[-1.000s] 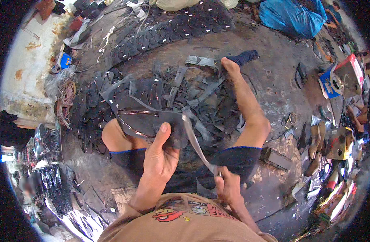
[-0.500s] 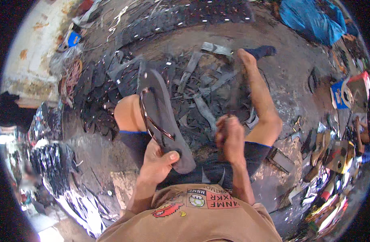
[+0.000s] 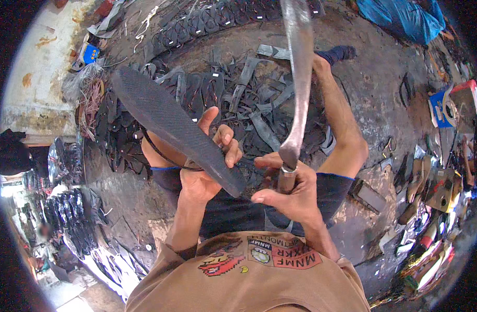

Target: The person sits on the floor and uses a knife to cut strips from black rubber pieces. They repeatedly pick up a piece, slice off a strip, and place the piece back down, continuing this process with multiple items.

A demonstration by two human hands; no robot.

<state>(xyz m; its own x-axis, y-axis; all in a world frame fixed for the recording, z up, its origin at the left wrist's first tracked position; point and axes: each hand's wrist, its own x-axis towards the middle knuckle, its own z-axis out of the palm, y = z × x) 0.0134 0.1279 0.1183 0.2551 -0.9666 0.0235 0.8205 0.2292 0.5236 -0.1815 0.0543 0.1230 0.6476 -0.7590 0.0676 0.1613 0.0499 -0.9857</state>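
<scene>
A dark flip-flop (image 3: 168, 122) slants from upper left toward my lap, its textured sole facing me. My left hand (image 3: 210, 174) holds it near its lower end, the palm beneath and several fingers showing past the edge. Part of the strap loops out below the sole, by my wrist. In my right hand (image 3: 295, 195) is the handle of a knife with a long, worn metal blade (image 3: 301, 67) pointing away from me. The thumb and forefinger of that hand reach toward the flip-flop's lower end, close beside it.
Dark strips and offcuts (image 3: 262, 104) litter the floor between my legs. Rows of flip-flops (image 3: 212, 23) lie at the far side, with a blue plastic sheet (image 3: 405, 21) to their right. A dark block (image 3: 368, 195) sits by my right knee, near boxes (image 3: 441, 190).
The flip-flop has turned over from its strap side to its sole, and its far end has swung left. My right hand has turned, bringing the blade into clear view.
</scene>
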